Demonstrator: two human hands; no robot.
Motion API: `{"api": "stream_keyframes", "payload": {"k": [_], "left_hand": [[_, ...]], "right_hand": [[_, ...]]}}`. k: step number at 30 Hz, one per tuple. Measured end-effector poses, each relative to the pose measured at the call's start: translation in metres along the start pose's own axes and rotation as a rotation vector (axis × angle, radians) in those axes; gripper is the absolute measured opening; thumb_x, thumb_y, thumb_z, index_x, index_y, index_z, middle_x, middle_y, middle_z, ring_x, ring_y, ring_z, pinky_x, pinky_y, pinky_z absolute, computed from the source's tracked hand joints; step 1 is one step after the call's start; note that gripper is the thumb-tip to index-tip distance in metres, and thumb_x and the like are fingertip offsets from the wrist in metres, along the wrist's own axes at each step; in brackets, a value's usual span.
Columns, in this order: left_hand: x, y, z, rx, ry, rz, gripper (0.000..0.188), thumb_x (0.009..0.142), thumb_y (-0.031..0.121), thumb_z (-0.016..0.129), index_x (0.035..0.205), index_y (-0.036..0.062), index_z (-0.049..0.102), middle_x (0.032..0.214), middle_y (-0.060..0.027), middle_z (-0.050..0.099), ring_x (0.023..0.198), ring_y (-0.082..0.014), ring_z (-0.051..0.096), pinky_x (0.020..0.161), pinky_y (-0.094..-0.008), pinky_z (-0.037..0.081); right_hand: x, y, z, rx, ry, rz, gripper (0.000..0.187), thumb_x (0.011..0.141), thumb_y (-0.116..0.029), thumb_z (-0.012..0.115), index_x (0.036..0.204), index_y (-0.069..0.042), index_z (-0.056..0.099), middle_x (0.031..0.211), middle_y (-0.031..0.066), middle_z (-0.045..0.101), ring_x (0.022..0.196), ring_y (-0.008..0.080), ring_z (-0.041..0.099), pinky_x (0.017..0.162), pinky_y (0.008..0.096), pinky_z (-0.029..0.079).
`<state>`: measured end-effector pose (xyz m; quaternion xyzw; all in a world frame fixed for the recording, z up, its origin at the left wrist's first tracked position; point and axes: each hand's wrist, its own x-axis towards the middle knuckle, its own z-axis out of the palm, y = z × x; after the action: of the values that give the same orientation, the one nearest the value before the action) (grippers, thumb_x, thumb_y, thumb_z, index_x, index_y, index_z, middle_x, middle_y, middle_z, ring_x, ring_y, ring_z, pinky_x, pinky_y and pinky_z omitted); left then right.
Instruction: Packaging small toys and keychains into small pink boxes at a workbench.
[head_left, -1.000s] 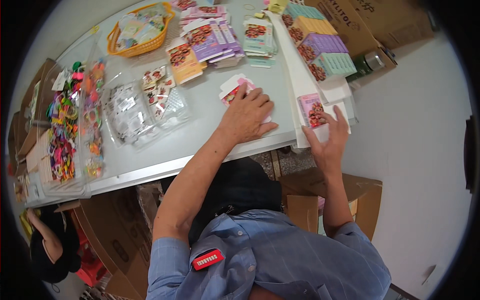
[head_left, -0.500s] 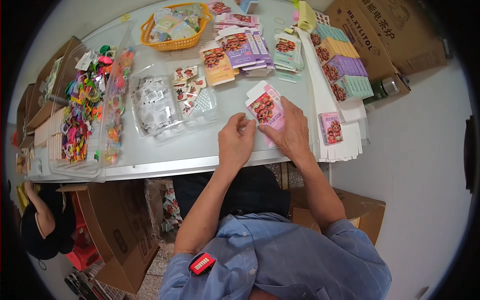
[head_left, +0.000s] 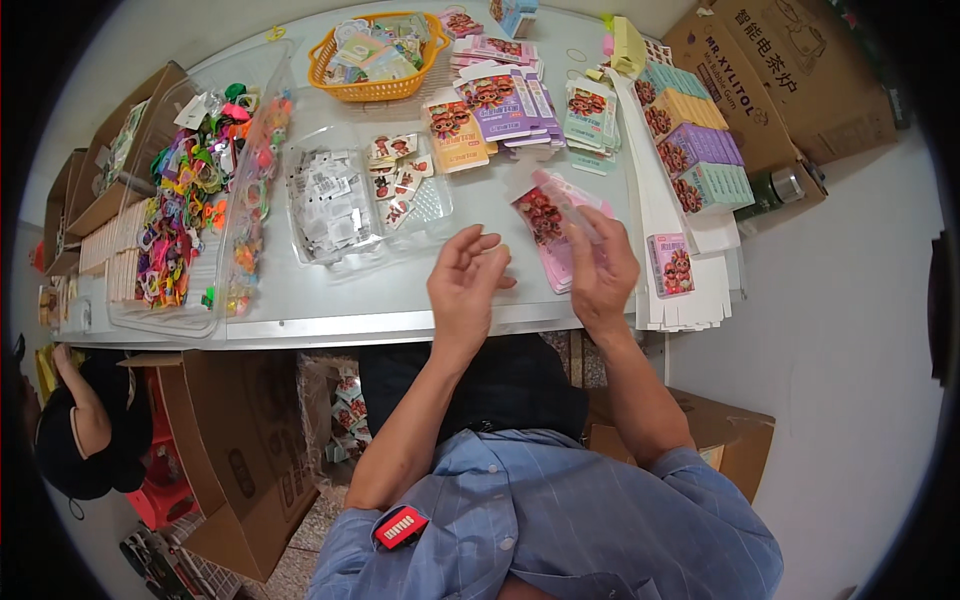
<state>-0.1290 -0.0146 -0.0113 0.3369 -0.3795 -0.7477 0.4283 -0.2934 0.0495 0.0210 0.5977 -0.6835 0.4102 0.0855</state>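
Note:
In my right hand is a flat pink carton with a picture of dolls, pinched between thumb and fingers and tilted up off the table. Beneath it lie more flat pink cartons, partly covered by it and by my hand. My left hand hovers near the table's front edge, fingers loosely curled and apart, holding nothing. Beyond are flat purple cartons, an orange carton and green cartons. One small filled pink box rests on white card strips at the right.
A yellow basket of packets stands at the back. Left are a clear tray with small packets and cards, and a large clear bin of colourful trinkets. Assembled boxes line the right. Another person's arm shows far left.
My right hand has raised and tilted the pink carton off the others. My left hand has drawn slightly left and its fingers have spread. The whole view has shifted a little.

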Motion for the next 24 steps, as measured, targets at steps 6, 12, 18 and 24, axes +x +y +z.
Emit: {"api": "stream_keyframes", "payload": {"k": [6,12,18,24], "left_hand": [[-0.039,0.058,-0.027,-0.196,-0.564,-0.044,0.116,0.065,0.005,0.092,0.158,-0.0022,0.023,0.159,-0.0157,0.036,0.148,-0.0273,0.035,0.120,-0.0411,0.030],[-0.048,0.062,-0.066,-0.023,-0.552,-0.205,0.114,0.060,0.012,0.096,0.154,-0.0038,0.033,0.141,-0.0186,0.057,0.133,-0.0264,0.054,0.116,-0.0403,0.040],[-0.064,0.050,-0.084,-0.032,-0.521,-0.209,0.088,0.057,0.012,0.097,0.133,-0.0042,0.056,0.118,-0.0134,0.070,0.107,-0.0225,0.068,0.095,-0.0356,0.055],[-0.082,0.035,-0.071,-0.022,-0.130,-0.138,0.041,0.075,0.006,0.087,0.111,-0.0052,0.070,0.094,-0.0097,0.075,0.078,-0.0126,0.070,0.069,-0.0259,0.058]], "right_hand": [[-0.027,-0.065,0.012,1.499,-0.076,0.918,0.019,0.103,-0.014,0.063,0.115,0.000,0.064,0.103,0.0059,0.070,0.088,0.0089,0.066,0.081,0.0262,0.054],[-0.063,-0.078,0.009,1.217,-0.538,0.782,0.038,0.100,-0.018,0.068,0.130,0.002,0.057,0.123,0.0103,0.064,0.112,0.0186,0.062,0.096,0.0331,0.049],[-0.023,-0.065,-0.017,0.757,-0.517,0.009,0.084,0.078,-0.026,0.087,0.146,-0.001,0.044,0.140,0.0173,0.056,0.124,0.0263,0.055,0.100,0.0381,0.046],[-0.057,-0.087,-0.002,1.065,-0.770,0.559,0.066,0.092,-0.015,0.075,0.148,0.001,0.043,0.131,0.0108,0.063,0.109,0.0153,0.062,0.095,0.0321,0.050]]}}
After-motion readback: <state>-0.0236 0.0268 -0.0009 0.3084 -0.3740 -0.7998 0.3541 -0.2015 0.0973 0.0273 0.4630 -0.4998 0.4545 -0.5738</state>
